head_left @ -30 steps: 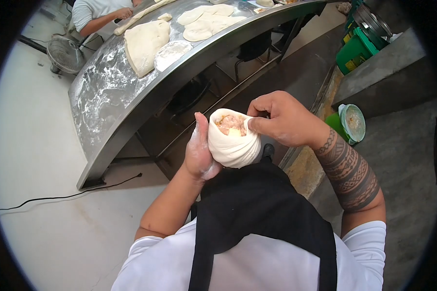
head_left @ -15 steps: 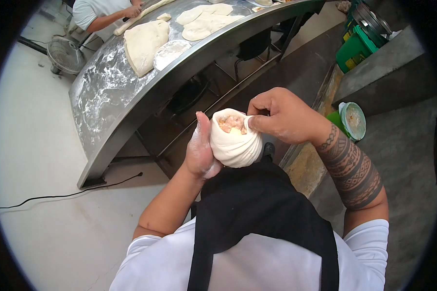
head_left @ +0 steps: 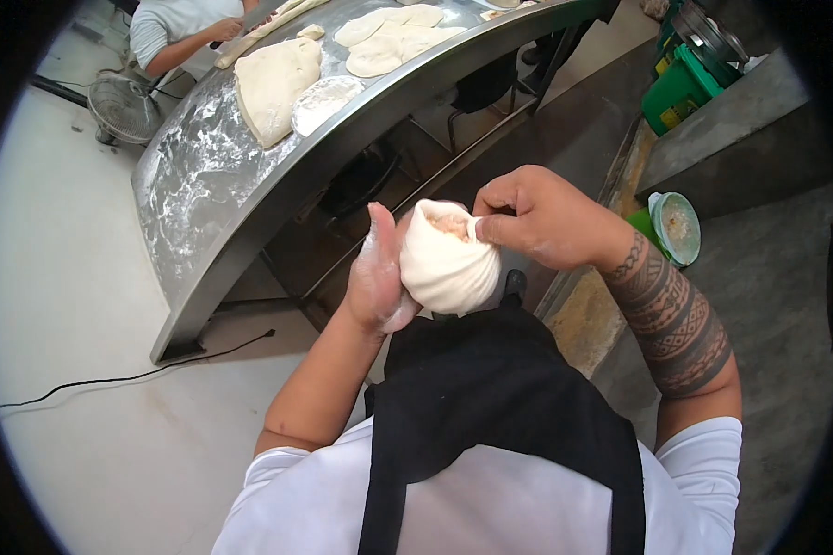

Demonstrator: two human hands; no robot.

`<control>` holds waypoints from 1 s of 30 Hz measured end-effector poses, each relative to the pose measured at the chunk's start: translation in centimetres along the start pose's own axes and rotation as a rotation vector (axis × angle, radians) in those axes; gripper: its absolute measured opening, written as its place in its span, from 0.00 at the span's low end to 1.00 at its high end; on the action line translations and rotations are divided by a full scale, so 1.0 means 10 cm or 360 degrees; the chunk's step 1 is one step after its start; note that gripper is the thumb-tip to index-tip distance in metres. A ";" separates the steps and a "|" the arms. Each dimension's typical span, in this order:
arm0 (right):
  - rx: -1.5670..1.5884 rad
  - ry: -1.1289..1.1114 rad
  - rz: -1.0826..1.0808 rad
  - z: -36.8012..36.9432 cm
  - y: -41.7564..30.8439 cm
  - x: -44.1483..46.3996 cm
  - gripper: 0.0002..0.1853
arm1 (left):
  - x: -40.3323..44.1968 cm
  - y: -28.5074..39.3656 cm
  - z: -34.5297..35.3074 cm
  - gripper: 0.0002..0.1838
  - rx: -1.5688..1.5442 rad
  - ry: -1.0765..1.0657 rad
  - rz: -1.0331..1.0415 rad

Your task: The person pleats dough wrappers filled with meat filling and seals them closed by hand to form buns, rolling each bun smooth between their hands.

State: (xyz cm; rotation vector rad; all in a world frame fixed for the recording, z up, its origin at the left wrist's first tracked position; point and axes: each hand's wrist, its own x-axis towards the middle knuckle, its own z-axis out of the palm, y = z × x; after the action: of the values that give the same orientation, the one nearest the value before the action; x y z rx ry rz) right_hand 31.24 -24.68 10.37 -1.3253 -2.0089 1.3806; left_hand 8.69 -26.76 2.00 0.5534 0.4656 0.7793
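A large white dough bun [head_left: 451, 274] with pleated sides is held in front of my apron. Through the gap at its top shows a pinkish meat filling [head_left: 450, 224]. My left hand [head_left: 377, 277], dusted with flour, cups the bun from the left and below, its thumb pointing up; the fingers behind are mostly hidden. At the upper right of the opening, my right hand [head_left: 537, 222] pinches the dough rim between thumb and forefinger.
On the floured metal table [head_left: 194, 185] lie a thick dough slab [head_left: 273, 88], flat dough sheets [head_left: 403, 46] and a round of flour [head_left: 326, 102]. Across it a co-worker's hand [head_left: 222, 30] grips a tool. Green buckets [head_left: 680, 88] stand right; a cable [head_left: 139, 375] crosses the floor.
The bun's opening has become narrower and less filling shows. The bun has turned slightly in my left hand, while my right hand keeps its pinch. The co-worker's hand has moved left.
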 end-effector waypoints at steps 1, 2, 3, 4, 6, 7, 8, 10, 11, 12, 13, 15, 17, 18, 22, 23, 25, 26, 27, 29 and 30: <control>0.0080 0.0034 -0.0016 0.02 0.09 0.03 0.10 | 0.00 0.00 0.04 0.51 -0.0036 0.0085 0.0093; 0.0160 0.0069 -0.0034 0.07 0.17 0.06 0.10 | 0.01 -0.03 0.08 0.50 -0.0071 0.0168 0.0187; 0.0210 0.0112 -0.0055 0.12 0.23 0.09 0.10 | 0.01 -0.06 0.11 0.49 -0.0103 0.0251 0.0283; 0.0263 0.0156 -0.0076 0.19 0.29 0.11 0.10 | 0.02 -0.13 0.10 0.48 -0.0153 0.0291 0.0342; 0.0281 0.0189 -0.0067 0.27 0.30 0.14 0.11 | 0.02 -0.31 0.02 0.48 -0.0254 0.0379 0.0456; 0.0239 0.0182 -0.0037 0.27 0.27 0.14 0.11 | 0.04 -0.34 -0.01 0.47 -0.0307 0.0432 0.0453; 0.0195 0.0176 -0.0005 0.26 0.24 0.14 0.12 | 0.03 -0.34 -0.02 0.47 -0.0321 0.0411 0.0446; 0.0054 0.0235 -0.0010 0.20 0.16 0.12 0.12 | 0.02 -0.31 -0.01 0.47 -0.0351 0.0368 0.0429; -0.0017 0.0264 -0.0017 0.18 0.12 0.12 0.12 | 0.00 -0.30 -0.03 0.47 -0.0334 0.0325 0.0394; -0.0009 0.0226 -0.0007 0.18 0.10 0.11 0.12 | -0.02 -0.29 -0.07 0.47 -0.0313 0.0282 0.0361; -0.0001 0.0190 0.0002 0.17 0.09 0.11 0.11 | -0.03 -0.28 -0.08 0.47 -0.0291 0.0237 0.0327; 0.0014 0.0149 -0.0019 0.17 0.08 0.12 0.11 | -0.05 -0.25 -0.05 0.48 -0.0288 0.0257 0.0323; 0.0027 0.0134 -0.0083 0.17 0.10 0.13 0.11 | -0.06 -0.23 -0.01 0.48 -0.0308 0.0271 0.0314; 0.0018 0.0143 -0.0114 0.17 0.11 0.12 0.11 | -0.06 -0.23 0.00 0.48 -0.0329 0.0276 0.0308; 0.0002 0.0149 -0.0101 0.16 0.08 0.10 0.12 | -0.06 -0.23 0.03 0.49 -0.0364 0.0269 0.0281; 0.0001 0.0144 -0.0063 0.15 0.05 0.09 0.12 | -0.05 -0.23 0.02 0.51 -0.0315 0.0268 0.0255; -0.0036 0.0189 -0.0057 0.13 0.03 0.07 0.11 | -0.04 -0.23 -0.03 0.55 -0.0217 0.0264 0.0207; -0.0055 0.0210 -0.0056 0.13 0.02 0.06 0.11 | -0.05 -0.21 -0.03 0.55 -0.0242 0.0215 0.0158; -0.0070 0.0156 -0.0026 0.11 0.01 0.06 0.11 | -0.06 -0.20 -0.04 0.55 -0.0267 0.0166 0.0108; -0.0098 0.0048 0.0036 0.07 0.00 0.05 0.11 | -0.06 -0.18 0.00 0.54 -0.0293 0.0112 0.0062; -0.0081 0.0065 0.0015 0.07 0.01 0.05 0.11 | -0.04 -0.16 0.03 0.53 -0.0292 0.0106 0.0069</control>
State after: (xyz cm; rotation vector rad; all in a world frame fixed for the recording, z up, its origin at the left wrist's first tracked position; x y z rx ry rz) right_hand 30.57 -24.61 9.84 -1.3755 -2.0258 1.3038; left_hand 9.45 -28.13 1.28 0.3684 0.4391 0.8742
